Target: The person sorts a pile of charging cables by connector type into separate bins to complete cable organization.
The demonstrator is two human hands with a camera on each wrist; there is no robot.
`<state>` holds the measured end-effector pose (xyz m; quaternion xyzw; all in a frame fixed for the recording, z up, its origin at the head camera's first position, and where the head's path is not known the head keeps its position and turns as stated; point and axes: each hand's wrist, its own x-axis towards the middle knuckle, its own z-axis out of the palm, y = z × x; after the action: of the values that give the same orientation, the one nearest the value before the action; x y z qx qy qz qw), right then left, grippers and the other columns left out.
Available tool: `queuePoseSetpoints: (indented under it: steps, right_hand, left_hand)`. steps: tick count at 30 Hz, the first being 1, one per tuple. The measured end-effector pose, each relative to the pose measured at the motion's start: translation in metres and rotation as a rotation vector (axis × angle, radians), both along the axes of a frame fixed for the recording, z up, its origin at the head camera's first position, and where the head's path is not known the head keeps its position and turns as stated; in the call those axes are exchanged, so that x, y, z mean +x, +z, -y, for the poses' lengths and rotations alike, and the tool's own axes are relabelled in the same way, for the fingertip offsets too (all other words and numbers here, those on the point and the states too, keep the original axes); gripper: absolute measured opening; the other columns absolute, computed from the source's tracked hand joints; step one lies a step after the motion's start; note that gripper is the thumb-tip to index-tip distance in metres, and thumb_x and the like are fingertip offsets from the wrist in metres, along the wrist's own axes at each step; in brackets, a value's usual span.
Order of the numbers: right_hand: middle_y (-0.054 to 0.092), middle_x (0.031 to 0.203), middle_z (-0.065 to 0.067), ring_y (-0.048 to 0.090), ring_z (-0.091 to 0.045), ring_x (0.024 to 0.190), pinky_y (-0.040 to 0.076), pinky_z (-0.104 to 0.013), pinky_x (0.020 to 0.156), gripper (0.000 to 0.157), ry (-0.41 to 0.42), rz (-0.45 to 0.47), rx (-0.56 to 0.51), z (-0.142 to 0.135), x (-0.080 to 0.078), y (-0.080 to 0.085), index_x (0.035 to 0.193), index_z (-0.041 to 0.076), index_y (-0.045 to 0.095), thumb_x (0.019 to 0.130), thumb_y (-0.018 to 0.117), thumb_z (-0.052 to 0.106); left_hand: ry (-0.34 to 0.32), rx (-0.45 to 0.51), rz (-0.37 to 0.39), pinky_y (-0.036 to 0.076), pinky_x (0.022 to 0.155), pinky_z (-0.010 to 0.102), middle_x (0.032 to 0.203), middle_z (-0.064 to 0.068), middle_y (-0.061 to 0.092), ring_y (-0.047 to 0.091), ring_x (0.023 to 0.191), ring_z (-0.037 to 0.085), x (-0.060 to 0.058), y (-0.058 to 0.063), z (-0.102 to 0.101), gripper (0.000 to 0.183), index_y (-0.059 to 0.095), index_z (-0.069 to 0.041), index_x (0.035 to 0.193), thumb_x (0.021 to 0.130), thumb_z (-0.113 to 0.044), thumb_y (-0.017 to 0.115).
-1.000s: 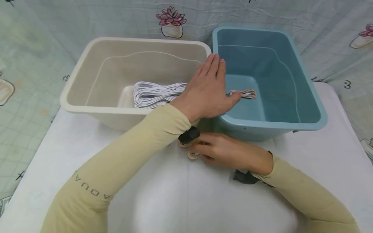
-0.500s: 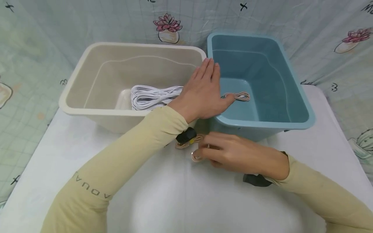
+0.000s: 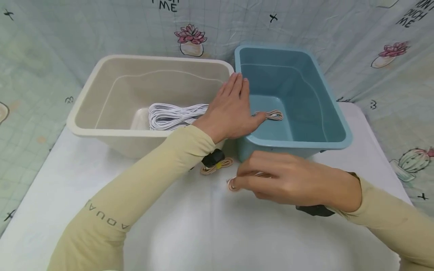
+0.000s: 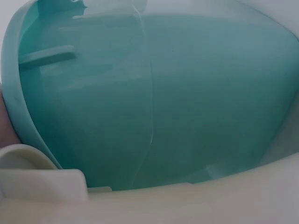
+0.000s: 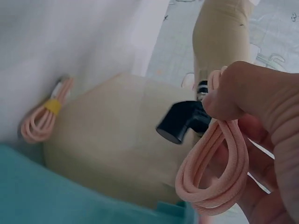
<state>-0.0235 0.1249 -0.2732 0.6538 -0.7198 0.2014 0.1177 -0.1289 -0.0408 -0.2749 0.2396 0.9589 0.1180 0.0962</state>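
Note:
My left hand [image 3: 228, 113] lies across the meeting rims of a cream bin [image 3: 112, 132] and a blue bin [image 3: 301, 144], its fingers straight and its thumb over the blue one. The right hand [image 3: 285, 180], low in front of the blue bin, pinches a coiled pink cable [image 5: 210, 193] between thumb and fingers, and the coil's loop hangs down in the right wrist view. A second coiled cable [image 3: 225, 162] with a yellow tie [image 5: 53, 106] rests on the white tabletop just before the bins.
Inside the cream bin is a bundle of white cord [image 3: 169, 114], partly hidden by the left arm. Another small coiled cable [image 3: 275, 115] lies in the blue bin, behind the left thumb. A printed curtain [image 3: 135, 22] hangs behind the bins.
The right hand has lifted the pink cable and drawn it to the right, away from the yellow-tied cable. My left hand stays on the rims while the head view has shifted.

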Motion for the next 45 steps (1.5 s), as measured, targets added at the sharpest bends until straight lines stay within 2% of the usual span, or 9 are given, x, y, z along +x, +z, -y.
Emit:
queuePoseSetpoints:
  steps: [8,15,19,23,28,32,38,43,45]
  right_hand:
    - [0.069,0.109,0.001,0.058,-0.007,0.089,0.046,-0.014,0.068,0.032,0.011,-0.022,-0.032,-0.002,-0.002,0.024,0.128,0.009,0.070,0.102,0.053,0.006]
    - [0.071,0.106,0.002,0.057,-0.006,0.086,0.045,-0.014,0.064,0.041,0.001,-0.073,-0.111,-0.005,-0.011,0.025,0.129,0.012,0.072,0.092,0.059,-0.001]
    - [0.072,0.104,0.002,0.060,-0.007,0.084,0.049,-0.019,0.065,0.041,-0.044,-0.111,-0.142,-0.010,-0.020,0.024,0.128,0.016,0.074,0.090,0.063,0.004]
    - [0.074,0.104,-0.001,0.065,-0.009,0.084,0.052,-0.023,0.068,0.032,-0.091,-0.128,-0.189,-0.015,-0.032,0.030,0.120,0.016,0.077,0.090,0.065,0.011]
    - [0.075,0.100,-0.006,0.058,-0.008,0.073,0.046,-0.017,0.061,0.021,-0.144,-0.141,-0.242,-0.016,-0.045,0.043,0.108,0.010,0.079,0.094,0.066,0.019]
    - [0.072,0.094,-0.010,0.054,-0.012,0.071,0.042,-0.015,0.065,0.023,-0.185,-0.122,-0.269,-0.017,-0.053,0.052,0.101,0.004,0.077,0.096,0.066,0.024]
    - [0.072,0.096,-0.015,0.062,-0.021,0.080,0.044,-0.006,0.082,0.036,-0.253,-0.067,-0.246,-0.022,-0.067,0.058,0.105,0.002,0.077,0.099,0.065,0.035]
    - [0.073,0.101,-0.016,0.062,-0.021,0.084,0.042,-0.004,0.084,0.046,-0.339,-0.048,-0.215,-0.028,-0.085,0.060,0.110,0.001,0.076,0.100,0.062,0.044]
    - [0.072,0.102,-0.017,0.062,-0.022,0.084,0.043,-0.003,0.085,0.034,-0.365,-0.044,-0.209,-0.030,-0.092,0.060,0.112,0.000,0.076,0.096,0.073,0.030]
  left_hand:
    - [0.001,-0.004,0.004,0.001,0.138,0.043,0.176,0.015,-0.007,-0.010,0.165,0.030,-0.001,-0.002,0.003,0.094,0.000,-0.002,0.166,0.104,-0.063,0.037]
    - [0.004,-0.008,0.008,0.001,0.138,0.044,0.176,0.015,-0.008,-0.011,0.165,0.030,-0.002,-0.004,0.004,0.094,-0.001,-0.002,0.166,0.104,-0.063,0.036]
    - [0.002,-0.019,0.011,0.000,0.138,0.043,0.176,0.014,-0.010,-0.012,0.165,0.030,-0.002,-0.004,0.004,0.095,-0.002,-0.003,0.166,0.104,-0.064,0.035]
    - [-0.007,-0.036,0.014,-0.002,0.138,0.043,0.176,0.014,-0.012,-0.014,0.165,0.030,-0.002,-0.004,0.003,0.094,-0.005,-0.003,0.166,0.105,-0.064,0.033]
    - [-0.036,-0.043,-0.017,0.000,0.138,0.044,0.176,0.016,-0.009,-0.012,0.165,0.031,-0.001,-0.003,0.005,0.092,-0.003,-0.001,0.166,0.106,-0.062,0.032]
    - [-0.047,-0.040,-0.030,0.001,0.138,0.045,0.176,0.016,-0.008,-0.011,0.165,0.031,0.000,-0.003,0.005,0.094,-0.003,-0.001,0.166,0.105,-0.063,0.032]
    - [-0.014,-0.018,0.017,-0.002,0.138,0.043,0.176,0.012,-0.013,-0.015,0.165,0.028,-0.001,-0.002,0.002,0.099,-0.005,-0.005,0.166,0.102,-0.068,0.035]
    - [0.003,0.008,0.020,-0.002,0.138,0.043,0.176,0.011,-0.012,-0.014,0.165,0.027,0.000,-0.002,0.002,0.098,-0.004,-0.006,0.166,0.102,-0.065,0.040]
    - [0.007,0.014,0.012,-0.001,0.138,0.042,0.176,0.011,-0.011,-0.013,0.165,0.028,0.000,-0.002,0.002,0.097,-0.003,-0.006,0.167,0.102,-0.065,0.040]
